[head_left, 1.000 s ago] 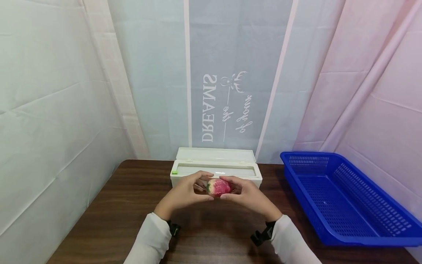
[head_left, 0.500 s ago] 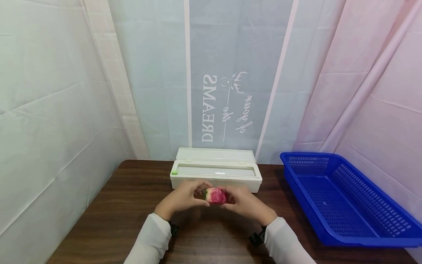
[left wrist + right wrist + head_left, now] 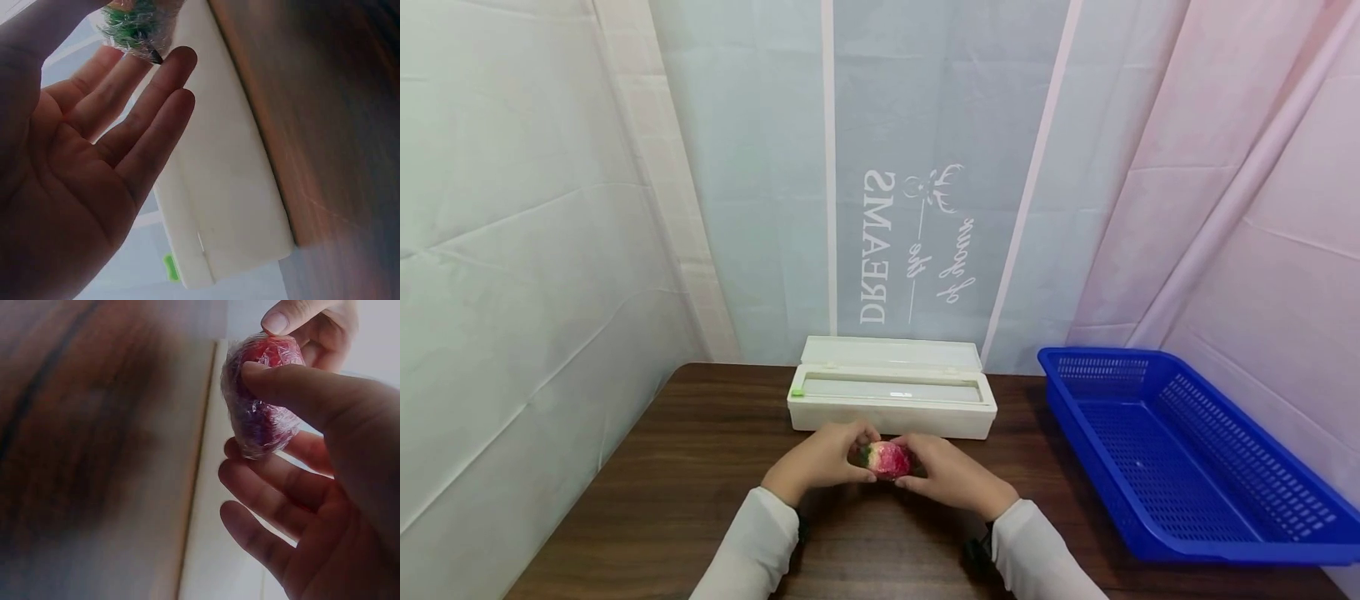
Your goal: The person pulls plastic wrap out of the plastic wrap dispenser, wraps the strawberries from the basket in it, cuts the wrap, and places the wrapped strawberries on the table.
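A red strawberry (image 3: 889,460) with a pale, green-leaved end is wrapped in clear cling film, its creases shining in the right wrist view. My left hand (image 3: 823,458) pinches it at the leafy end, the lower fingers stretched out below in the left wrist view. From the other side, my right hand (image 3: 951,473) holds the wrapped strawberry (image 3: 265,422) between thumb and fingers. Both hands are above the table, just in front of a long white cling film dispenser (image 3: 891,419) whose lid (image 3: 891,352) stands raised at the back.
A small green slider (image 3: 797,392) sits at the dispenser's left end. To the right is a large blue plastic basket (image 3: 1112,492) with perforated sides. The dark wooden table (image 3: 647,500) meets a hanging curtain (image 3: 760,208) behind the dispenser.
Both hands have come down and nearer with the strawberry, away from the dispenser, whose front now shows. The right hand has also shifted left. Dispenser and basket stay put.
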A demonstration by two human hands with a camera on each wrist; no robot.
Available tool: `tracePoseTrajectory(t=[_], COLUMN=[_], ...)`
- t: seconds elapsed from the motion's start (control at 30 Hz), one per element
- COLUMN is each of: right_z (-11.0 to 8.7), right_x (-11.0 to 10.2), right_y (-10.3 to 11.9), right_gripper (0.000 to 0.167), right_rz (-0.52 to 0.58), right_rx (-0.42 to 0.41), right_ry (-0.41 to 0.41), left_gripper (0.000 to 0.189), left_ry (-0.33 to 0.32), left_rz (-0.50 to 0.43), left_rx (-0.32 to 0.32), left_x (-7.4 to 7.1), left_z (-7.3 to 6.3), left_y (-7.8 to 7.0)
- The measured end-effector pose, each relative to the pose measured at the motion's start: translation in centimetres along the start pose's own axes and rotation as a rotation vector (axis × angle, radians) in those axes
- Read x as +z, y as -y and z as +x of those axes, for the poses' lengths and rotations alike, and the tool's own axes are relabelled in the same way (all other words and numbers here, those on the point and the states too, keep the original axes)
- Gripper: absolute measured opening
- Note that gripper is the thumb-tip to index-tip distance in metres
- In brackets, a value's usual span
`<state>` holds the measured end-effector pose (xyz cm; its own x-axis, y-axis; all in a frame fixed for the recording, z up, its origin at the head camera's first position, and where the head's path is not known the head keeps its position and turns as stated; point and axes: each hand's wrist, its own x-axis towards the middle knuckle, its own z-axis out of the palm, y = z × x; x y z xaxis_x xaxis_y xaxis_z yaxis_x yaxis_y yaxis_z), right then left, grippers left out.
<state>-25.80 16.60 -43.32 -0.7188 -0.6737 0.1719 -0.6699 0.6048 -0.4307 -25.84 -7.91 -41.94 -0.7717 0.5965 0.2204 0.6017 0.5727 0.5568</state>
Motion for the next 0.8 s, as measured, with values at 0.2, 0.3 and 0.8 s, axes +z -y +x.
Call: tracePoseTrajectory(t=[0.2, 0.3, 0.8], right_z=[-0.1, -0.2, 0.0], right_x=[0.6, 0.8, 1.1], right_y=[-0.1, -0.3, -0.5], right_gripper=[0.047, 0.047, 0.066], right_rz=[-0.081, -0.085, -0.076], right_rx=[0.03, 0.031, 0.052], right_ry=[0.024, 0.035, 0.072], left_gripper=[0.038, 0.038, 0.051], left_ry=[0.034, 0.046, 0.046], left_rz=[0.032, 0.043, 0.09], left_rx=[-0.087, -0.122, -0.147], left_x=[0.6, 0.9, 1.2], left_z=[0.0, 0.1, 0.0], left_y=[-0.1, -0.1, 0.2])
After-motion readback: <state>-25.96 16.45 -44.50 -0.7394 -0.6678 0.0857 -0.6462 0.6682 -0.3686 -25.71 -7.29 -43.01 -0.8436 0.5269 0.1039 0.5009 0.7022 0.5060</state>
